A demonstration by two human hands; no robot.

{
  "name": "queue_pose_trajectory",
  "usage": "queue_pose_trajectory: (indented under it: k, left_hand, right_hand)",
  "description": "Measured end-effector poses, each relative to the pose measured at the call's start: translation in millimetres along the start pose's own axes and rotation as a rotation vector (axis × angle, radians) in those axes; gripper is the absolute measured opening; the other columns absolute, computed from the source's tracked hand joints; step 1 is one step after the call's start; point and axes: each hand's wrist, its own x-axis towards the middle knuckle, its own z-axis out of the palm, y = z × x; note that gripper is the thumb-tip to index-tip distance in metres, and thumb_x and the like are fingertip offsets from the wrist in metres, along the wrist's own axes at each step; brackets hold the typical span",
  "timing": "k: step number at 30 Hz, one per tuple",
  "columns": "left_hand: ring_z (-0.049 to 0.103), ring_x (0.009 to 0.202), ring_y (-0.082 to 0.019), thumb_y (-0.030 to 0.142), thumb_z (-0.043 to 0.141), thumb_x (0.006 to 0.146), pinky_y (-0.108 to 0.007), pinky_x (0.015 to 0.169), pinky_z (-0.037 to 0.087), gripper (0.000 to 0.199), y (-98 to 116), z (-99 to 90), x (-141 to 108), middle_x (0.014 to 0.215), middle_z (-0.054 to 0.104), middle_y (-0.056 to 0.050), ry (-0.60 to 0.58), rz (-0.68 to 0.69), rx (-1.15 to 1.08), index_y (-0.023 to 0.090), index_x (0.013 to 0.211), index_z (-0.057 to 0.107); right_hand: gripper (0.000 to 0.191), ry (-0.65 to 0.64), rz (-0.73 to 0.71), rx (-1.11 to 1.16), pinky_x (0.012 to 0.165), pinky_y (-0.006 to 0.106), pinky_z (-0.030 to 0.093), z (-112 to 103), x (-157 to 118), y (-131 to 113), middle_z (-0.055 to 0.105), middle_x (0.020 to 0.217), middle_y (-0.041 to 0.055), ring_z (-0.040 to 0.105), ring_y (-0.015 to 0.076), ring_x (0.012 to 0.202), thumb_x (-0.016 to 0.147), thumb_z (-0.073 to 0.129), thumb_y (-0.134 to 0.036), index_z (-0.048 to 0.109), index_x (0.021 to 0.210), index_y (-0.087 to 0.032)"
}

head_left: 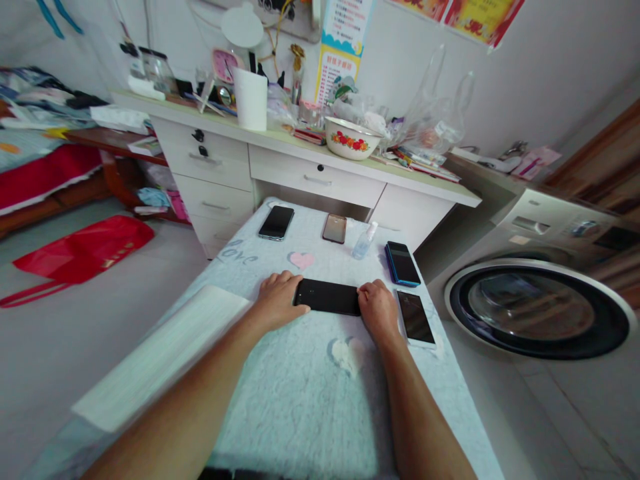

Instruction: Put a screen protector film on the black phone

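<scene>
A black rectangular smartphone (327, 297) is held crosswise over a table covered in pale blue-grey, heart-patterned cloth (300, 387). Its left end is pinched between the thumb and fingers of the left hand (283, 298); its right end is gripped by the curled fingers of the right hand (379, 305). Whether the cloth is touched by it cannot be told. Just beside the right hand, a white-framed, dark-screened phone (416, 319) is laid flat. Farther back, a blue-edged dark phone (403, 264), a clear plastic spray bottle (365, 243) and a brown-rimmed translucent phone case (335, 228) are seen.
</scene>
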Motion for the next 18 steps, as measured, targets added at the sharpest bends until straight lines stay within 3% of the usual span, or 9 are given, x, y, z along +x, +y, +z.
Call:
queue_pose_trajectory:
  k: [11,18]
  left_hand:
    - [0.047,0.108,-0.028,0.049,0.059,0.070,-0.039,0.093,0.035,0.057,0.5,-0.3,-0.4,0.119,0.053,-0.007,0.010,-0.008,0.002,0.025,0.121,0.051]
    - [0.046,0.110,-0.028,0.048,0.060,0.070,-0.038,0.094,0.035,0.057,1.4,-0.3,-0.2,0.118,0.053,-0.007,0.000,-0.016,-0.006,0.026,0.121,0.050]
  right_hand:
    - [0.021,-0.044,-0.119,0.069,0.067,0.023,0.036,1.5,-9.0,-18.9,0.060,0.092,0.0037,0.057,0.0126,0.078,0.090,0.048,-0.024,0.069,0.092,-0.021]
    - [0.021,-0.097,-0.267,0.147,0.073,0.020,0.039,2.7,-14.5,-30.4,0.060,0.092,0.0036,0.058,0.0120,0.083,0.092,0.048,-0.024,0.069,0.093,-0.021]
